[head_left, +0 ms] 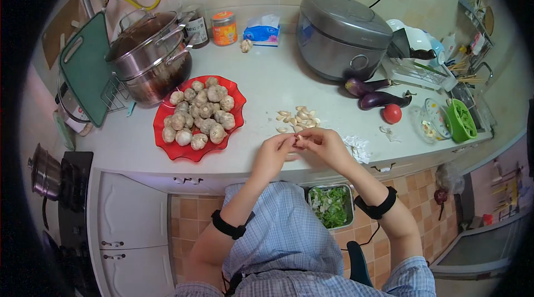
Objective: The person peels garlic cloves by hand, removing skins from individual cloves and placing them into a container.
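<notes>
My left hand (271,155) and my right hand (329,147) meet over the counter's front edge, fingertips pinched together. Between them is a small garlic clove (299,138), mostly covered by the fingers. Just beyond the fingertips lies a loose pile of pale garlic cloves (302,115). White garlic skins (359,149) are heaped beside my right wrist. To the left of my hands, a red wavy-rimmed plate (238,109) bears a mound of whole garlic bulbs (206,110).
A steamer pot (150,69) and rice cooker (345,35) stand at the back. Eggplants (381,100), a tomato (392,113), a glass bowl (435,118) and a green basket (463,121) are at right. Below the counter sits a bin of greens (331,207).
</notes>
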`<state>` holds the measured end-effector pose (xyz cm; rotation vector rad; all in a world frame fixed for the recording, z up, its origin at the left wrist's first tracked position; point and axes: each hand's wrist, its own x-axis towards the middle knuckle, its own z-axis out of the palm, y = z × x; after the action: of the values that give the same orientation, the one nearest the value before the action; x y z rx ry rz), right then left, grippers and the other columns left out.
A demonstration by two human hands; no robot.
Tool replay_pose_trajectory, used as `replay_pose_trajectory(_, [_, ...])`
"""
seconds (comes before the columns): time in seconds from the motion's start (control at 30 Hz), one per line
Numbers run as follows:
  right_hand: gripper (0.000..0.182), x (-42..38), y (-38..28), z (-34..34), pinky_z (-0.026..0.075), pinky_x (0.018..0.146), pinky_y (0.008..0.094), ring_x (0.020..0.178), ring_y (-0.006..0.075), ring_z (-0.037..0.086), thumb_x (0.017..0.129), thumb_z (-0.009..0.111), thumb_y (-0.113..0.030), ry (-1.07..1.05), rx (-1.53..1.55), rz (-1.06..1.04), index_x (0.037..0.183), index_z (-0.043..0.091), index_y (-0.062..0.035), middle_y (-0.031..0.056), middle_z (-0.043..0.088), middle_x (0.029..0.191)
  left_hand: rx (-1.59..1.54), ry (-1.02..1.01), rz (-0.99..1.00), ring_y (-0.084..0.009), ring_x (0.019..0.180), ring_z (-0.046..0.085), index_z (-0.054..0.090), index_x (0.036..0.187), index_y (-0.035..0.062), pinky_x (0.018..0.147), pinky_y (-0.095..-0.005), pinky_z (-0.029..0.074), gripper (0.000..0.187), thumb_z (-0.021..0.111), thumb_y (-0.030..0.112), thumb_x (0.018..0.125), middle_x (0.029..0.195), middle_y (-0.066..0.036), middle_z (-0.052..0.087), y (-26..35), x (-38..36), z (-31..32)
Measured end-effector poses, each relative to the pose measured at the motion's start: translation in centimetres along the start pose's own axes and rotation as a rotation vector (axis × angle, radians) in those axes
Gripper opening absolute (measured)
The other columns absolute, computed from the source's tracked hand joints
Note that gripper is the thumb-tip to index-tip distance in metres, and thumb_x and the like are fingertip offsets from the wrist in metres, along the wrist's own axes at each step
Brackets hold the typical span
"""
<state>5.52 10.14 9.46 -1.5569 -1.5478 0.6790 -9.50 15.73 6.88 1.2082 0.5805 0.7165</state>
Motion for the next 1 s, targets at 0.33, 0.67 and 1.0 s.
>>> replay_pose_trajectory(0.33, [0.021, -0.7, -1.1, -0.3, 0.045, 0.06, 0.0306, 0.065, 0.0222, 0.055, 0.068, 0.065, -0.016, 0.201, -0.284, -0.423, 0.086, 0.063, -0.0073, 0.0062, 0.058, 0.073, -0.166, -0.06, -0.089, -0.0173, 0.087, 0.058, 0.049, 0.106, -0.0082, 0.08, -0.0277, 0.048, 0.03, 0.049, 0.014, 0.086, 0.097, -0.014, 0.057, 1.6, -0.8, 0.5])
replay_pose_trajectory(0.67, [0.017, -1.2, -1.2, -0.8, 0.043, 0.06, 0.0239, 0.066, 0.0154, 0.056, 0.071, 0.065, -0.015, 0.142, -0.018, -0.125, 0.085, 0.064, -0.0046, 0.0056, 0.062, 0.078, -0.272, -0.005, -0.142, -0.0184, 0.084, 0.059, 0.049, 0.107, -0.0085, 0.08, -0.028, 0.048, 0.031, 0.049, 0.014, 0.086, 0.098, -0.015, 0.057, 1.5, -0.8, 0.4])
replay_pose_trajectory(1.0, [0.015, -0.9, -1.5, -0.4, 0.044, 0.061, 0.0246, 0.069, 0.0156, 0.059, 0.073, 0.063, -0.013, 0.168, 0.164, -0.035, 0.086, 0.066, -0.0056, 0.0075, 0.063, 0.078, -0.205, 0.145, 0.029, -0.0162, 0.084, 0.059, 0.052, 0.103, -0.0095, 0.078, -0.0241, 0.049, 0.027, 0.054, 0.005, 0.081, 0.094, -0.014, 0.059, 1.7, -1.2, 1.8])
